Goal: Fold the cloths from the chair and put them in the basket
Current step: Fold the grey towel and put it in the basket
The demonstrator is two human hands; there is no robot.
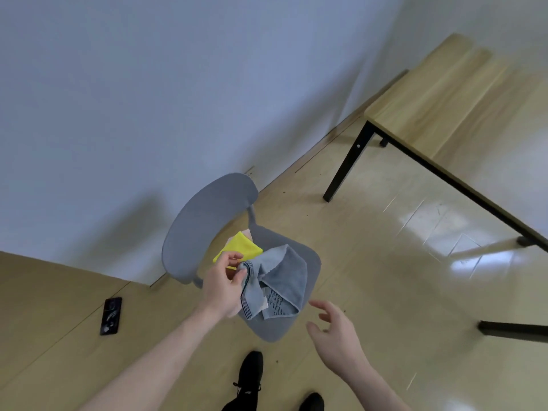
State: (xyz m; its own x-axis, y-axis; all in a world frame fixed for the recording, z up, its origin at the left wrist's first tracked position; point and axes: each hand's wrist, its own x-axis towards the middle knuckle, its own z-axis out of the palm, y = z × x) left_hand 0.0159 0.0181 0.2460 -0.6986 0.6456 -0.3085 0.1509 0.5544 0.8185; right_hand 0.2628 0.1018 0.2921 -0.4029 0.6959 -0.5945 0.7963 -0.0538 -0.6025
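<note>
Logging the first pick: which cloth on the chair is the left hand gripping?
The grey-blue towel: the left hand pinches its striped edge. The yellow cloth lies behind, untouched.

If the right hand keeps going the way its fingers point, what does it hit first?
Most likely the hanging corner of the blue towel that the left hand pinches over the chair; depth is hard to judge.
</note>
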